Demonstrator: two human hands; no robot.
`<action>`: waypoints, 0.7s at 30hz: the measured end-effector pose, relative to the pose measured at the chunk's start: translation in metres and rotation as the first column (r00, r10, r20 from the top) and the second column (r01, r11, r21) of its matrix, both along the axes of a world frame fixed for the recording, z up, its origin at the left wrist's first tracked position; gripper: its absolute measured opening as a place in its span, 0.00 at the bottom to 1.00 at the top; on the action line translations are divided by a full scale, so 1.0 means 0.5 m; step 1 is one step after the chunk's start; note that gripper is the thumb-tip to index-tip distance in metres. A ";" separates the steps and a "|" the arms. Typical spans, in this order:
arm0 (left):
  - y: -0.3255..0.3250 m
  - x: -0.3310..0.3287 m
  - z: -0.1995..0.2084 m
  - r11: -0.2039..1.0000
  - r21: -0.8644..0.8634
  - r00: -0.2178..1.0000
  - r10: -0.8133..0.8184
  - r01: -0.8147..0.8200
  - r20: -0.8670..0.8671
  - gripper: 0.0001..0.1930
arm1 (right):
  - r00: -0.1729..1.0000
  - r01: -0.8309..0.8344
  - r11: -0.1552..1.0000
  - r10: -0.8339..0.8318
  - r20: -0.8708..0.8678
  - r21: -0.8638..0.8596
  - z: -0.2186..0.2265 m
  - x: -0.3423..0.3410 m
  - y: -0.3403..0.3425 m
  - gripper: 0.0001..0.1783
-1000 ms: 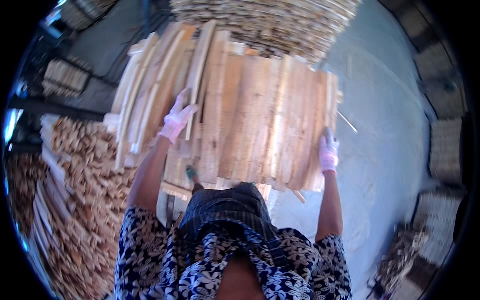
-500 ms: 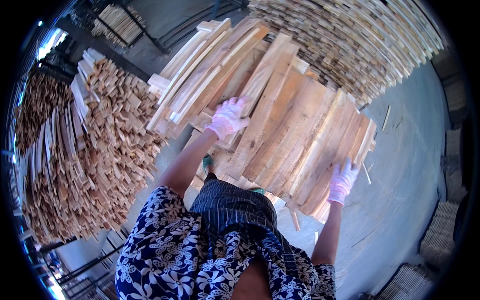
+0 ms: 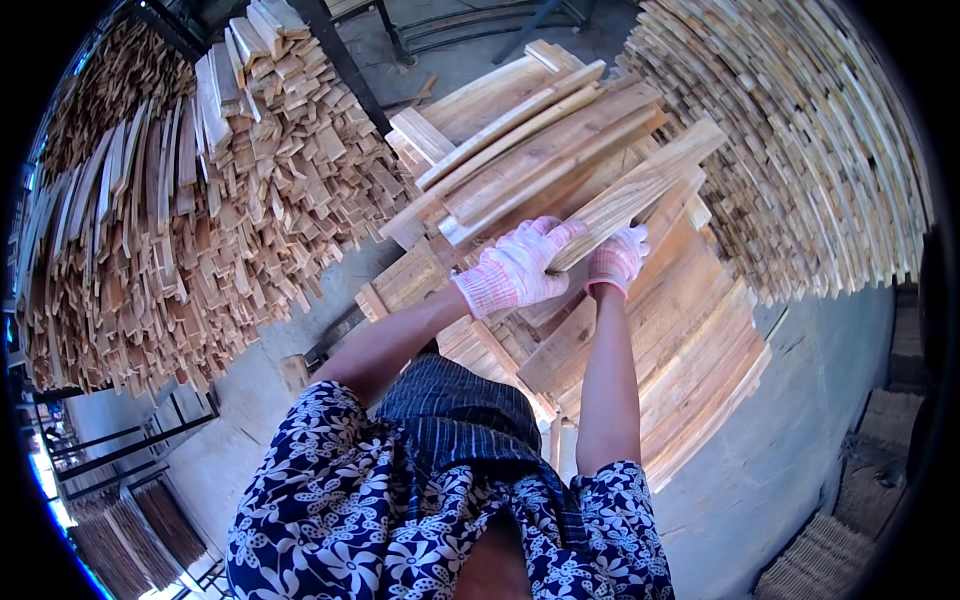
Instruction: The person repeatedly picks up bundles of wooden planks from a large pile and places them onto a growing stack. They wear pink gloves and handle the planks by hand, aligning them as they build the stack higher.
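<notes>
Both my hands wear white-and-pink knit gloves. A pale wooden board (image 3: 655, 185) slants up and away to the right above the other planks. My left hand (image 3: 525, 267) is closed round its near end, thumb side against the wood. Close beside it, my right hand (image 3: 617, 258) is closed at the board's right edge, its fingertips partly hidden. Beneath my hands and to the right lies a layer of side-by-side planks (image 3: 680, 325). Several loose boards (image 3: 560, 150) lie stacked crosswise at the far left of this layer.
A tall stack of short wooden pieces (image 3: 290, 170) rises at the left. Another large stack of strips (image 3: 780, 150) stands at the far right. Dark metal racks (image 3: 470, 28) are at the back, and grey concrete floor (image 3: 800, 380) shows at the right.
My right hand has left the right edge of the plank layer and come in beside my left. A board is now raised and held in my hands. The view has turned.
</notes>
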State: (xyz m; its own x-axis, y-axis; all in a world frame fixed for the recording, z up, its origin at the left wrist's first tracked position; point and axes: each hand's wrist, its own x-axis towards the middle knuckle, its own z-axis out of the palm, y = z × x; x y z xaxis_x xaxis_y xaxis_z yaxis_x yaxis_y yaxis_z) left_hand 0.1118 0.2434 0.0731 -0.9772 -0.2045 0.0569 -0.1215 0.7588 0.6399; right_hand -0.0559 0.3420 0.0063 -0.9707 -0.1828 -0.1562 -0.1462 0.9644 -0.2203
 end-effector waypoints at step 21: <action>-0.489 -0.192 -0.058 0.979 0.179 0.935 0.030 -0.099 0.354 0.51 | 0.978 0.088 0.978 -0.121 -0.172 -0.187 0.071 0.080 -0.097 0.37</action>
State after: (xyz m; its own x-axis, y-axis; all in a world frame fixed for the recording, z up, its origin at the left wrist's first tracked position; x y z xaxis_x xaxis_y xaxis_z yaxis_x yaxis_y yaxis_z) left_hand 0.0158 -0.0009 0.0443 -0.9125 -0.2412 -0.3303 -0.4073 0.6097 0.6800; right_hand -0.0159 0.2936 0.0417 -0.9949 -0.0879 0.0502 -0.1003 0.9244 -0.3680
